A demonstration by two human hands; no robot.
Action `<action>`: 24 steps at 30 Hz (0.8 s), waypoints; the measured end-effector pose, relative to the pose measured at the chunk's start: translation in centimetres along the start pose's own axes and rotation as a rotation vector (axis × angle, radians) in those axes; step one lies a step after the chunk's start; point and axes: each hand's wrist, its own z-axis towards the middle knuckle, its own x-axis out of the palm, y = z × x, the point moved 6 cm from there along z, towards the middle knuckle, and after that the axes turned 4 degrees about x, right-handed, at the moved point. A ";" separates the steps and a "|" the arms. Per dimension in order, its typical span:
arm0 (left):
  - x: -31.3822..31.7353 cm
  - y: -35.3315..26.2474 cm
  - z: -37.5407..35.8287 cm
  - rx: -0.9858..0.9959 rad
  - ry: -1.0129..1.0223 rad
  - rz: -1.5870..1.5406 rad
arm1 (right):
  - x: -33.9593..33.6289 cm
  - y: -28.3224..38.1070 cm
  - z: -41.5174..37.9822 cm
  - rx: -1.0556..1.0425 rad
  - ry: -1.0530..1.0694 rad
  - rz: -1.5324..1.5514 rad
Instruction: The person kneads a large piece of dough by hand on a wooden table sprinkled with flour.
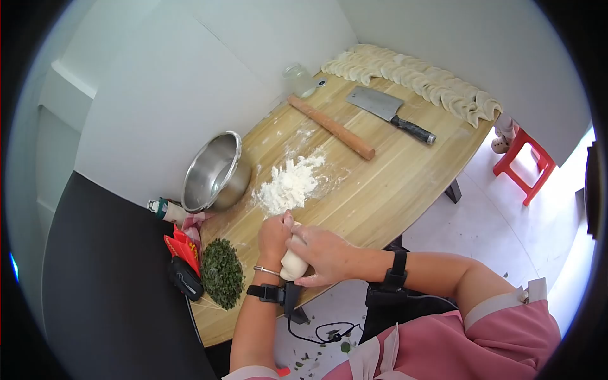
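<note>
A smooth, pale piece of dough [293,265] is held between my hands near the front edge of the wooden table. My right hand [324,254] wraps over it from the right, thumb and fingers around its side. Against its far left side, my left hand [275,237] is closed, its fingers curled at the dough's upper end; part of that grip is hidden. Just beyond my left hand lies a heap of white flour [291,185], spread loosely over the board.
A steel bowl [235,185] and chopped greens [221,273] are on the left. Farther back lie a rolling pin [332,127], a cleaver [384,106], a glass jar [297,80] and rows of dumplings [418,77]. A red stool [527,166] stands right of the table.
</note>
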 end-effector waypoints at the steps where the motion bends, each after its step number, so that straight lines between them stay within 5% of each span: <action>1: -0.1 0.1 0.3 0.008 0.002 0.003 | 0.3 0.2 -0.2 -0.060 0.006 -0.041; 13: -5.4 -5.2 -3.1 0.205 -0.113 0.134 | 0.7 2.5 -2.6 -0.029 0.136 -0.306; 16: -5.5 -5.5 -4.8 0.117 0.040 -0.026 | -0.4 3.6 -4.6 -0.099 0.065 -0.319; 19: -2.5 -4.8 -6.5 0.077 -0.066 0.029 | 0.2 2.8 -5.4 -0.085 0.023 -0.351; 21: -3.0 -6.1 -8.4 0.211 -0.564 0.120 | 0.2 2.2 -5.3 -0.056 0.066 -0.292; 24: -1.3 -6.5 -9.9 0.120 -0.471 0.200 | -0.2 1.6 -4.9 0.004 0.075 -0.115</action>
